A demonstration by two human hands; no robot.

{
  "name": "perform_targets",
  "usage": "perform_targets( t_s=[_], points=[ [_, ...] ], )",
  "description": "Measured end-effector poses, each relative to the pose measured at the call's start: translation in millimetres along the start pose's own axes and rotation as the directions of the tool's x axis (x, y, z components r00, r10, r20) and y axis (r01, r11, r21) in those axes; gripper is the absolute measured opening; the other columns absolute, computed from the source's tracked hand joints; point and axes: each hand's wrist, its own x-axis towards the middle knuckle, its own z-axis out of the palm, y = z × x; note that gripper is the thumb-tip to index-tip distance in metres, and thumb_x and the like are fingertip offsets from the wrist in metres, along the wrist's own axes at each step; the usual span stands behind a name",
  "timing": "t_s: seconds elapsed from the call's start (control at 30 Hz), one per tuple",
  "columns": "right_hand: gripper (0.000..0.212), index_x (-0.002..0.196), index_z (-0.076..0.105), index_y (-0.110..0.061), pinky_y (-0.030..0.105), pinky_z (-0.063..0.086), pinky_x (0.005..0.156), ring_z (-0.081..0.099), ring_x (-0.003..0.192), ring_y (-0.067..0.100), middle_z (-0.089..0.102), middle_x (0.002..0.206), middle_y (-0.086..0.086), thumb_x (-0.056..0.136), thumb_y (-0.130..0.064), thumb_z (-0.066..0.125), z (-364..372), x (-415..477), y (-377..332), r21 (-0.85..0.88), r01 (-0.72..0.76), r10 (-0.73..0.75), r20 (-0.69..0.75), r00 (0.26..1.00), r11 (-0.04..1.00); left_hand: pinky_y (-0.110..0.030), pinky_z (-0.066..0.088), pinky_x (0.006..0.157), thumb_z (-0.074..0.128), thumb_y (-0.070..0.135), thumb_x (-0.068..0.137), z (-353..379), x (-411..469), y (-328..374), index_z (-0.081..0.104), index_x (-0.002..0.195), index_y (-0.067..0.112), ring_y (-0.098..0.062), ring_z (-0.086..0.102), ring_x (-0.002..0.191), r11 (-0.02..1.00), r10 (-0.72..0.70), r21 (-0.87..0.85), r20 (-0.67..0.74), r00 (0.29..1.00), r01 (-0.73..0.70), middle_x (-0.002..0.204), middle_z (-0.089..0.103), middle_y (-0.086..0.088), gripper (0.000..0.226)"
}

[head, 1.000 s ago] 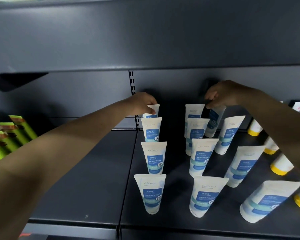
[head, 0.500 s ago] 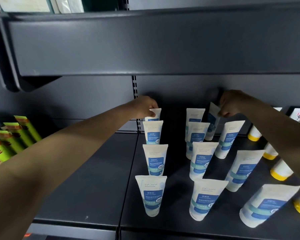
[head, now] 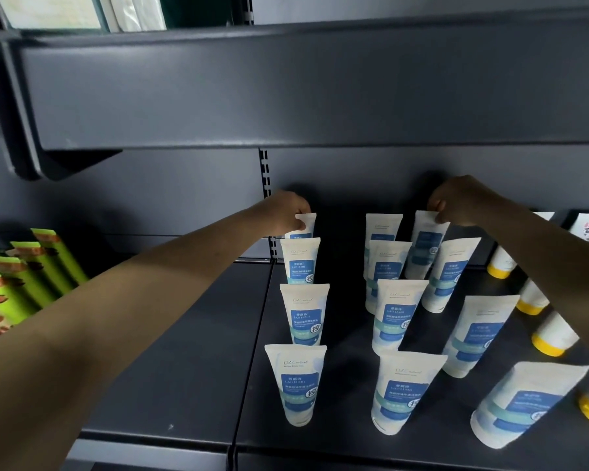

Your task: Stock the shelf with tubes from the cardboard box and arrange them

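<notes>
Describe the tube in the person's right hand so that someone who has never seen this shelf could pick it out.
On the dark shelf, white blue-labelled tubes stand in three columns running front to back. Follow the column nearest the yellow-capped tubes to the back wall. The rearmost tube there is the only one in its column with the right hand pinching its top edge.
</notes>
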Motion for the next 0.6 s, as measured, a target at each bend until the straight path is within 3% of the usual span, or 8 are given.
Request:
perform_targets(
  t_s=[0.3,0.4,0.6],
  points=[
    [0.030,0.116,0.067,-0.014,0.026,0.038,0.090,0.055,0.115,0.025,0.063,0.123,0.006,0.086,-0.016,0.064,2,-4,21,-0.068,-0.002,0.002,0.005,1.000,0.998,-0.025,0.037,0.070,0.058,0.013,0.090,4,1,-2,0.060,0.116,0.006,-0.017,0.052,0.088,1.000,0.001,-0.029,-0.023,1.000,-0.001,0.114,0.061,-0.011,0.027],
    [0.029,0.115,0.068,-0.010,0.027,0.037,0.092,0.055,0.115,0.027,0.064,0.121,0.009,0.086,-0.011,0.063,3,-6,20,0.000,0.009,-0.009,-0.030,1.000,1.000,-0.026,0.039,0.070,0.057,0.013,0.090,2,-2,0,0.060,0.116,0.007,-0.017,0.052,0.087,1.000,-0.008,-0.026,-0.022,1.000,0.007,0.114,0.062,-0.012,0.027],
    [0.027,0.110,0.068,-0.009,0.027,0.039,0.089,0.059,0.108,0.026,0.068,0.113,0.009,0.083,-0.007,0.066,1,-9,21,0.095,-0.014,0.014,-0.004,1.000,0.995,-0.022,0.039,0.078,0.061,0.013,0.089,0,-10,-2,0.056,0.127,0.012,-0.019,0.056,0.108,0.990,-0.022,-0.138,-0.085,0.996,0.010,0.127,0.058,-0.006,0.038]
  ],
)
